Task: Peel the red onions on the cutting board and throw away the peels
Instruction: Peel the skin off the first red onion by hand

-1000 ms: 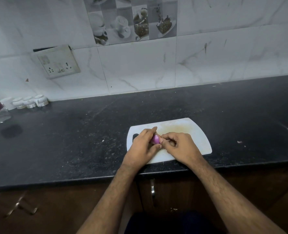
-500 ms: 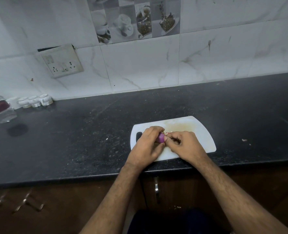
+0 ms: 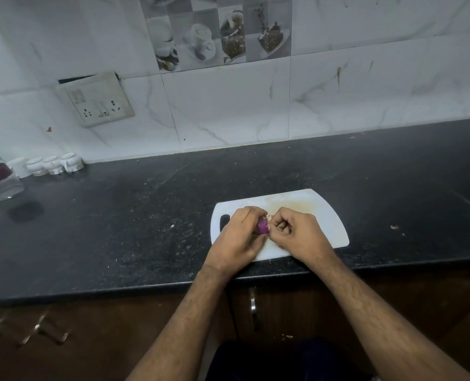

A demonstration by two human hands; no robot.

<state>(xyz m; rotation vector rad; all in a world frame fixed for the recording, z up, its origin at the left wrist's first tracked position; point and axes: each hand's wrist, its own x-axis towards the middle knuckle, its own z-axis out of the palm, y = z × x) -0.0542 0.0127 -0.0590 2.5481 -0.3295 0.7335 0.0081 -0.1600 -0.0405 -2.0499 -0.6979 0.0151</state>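
Onion [image 3: 261, 225]: we hold it over the cutting board [image 3: 324, 215], gripped in the curled fingers of our left hand [image 3: 239, 237]. From our right hand [image 3: 297, 235] it lies at 9 o'clock, touching. That hand's fingertips pinch a pale peel scrap at its exposed end. Long axis: cannot tell. Against one second ago, more purple flesh shows and both hands sit slightly rightward.

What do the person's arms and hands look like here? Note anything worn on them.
Both forearms are bare up to the frame edge, with no sleeves in view. The left hand and right hand wear no gloves, and no rings, watch or bracelet show. Fine hair covers the forearms.
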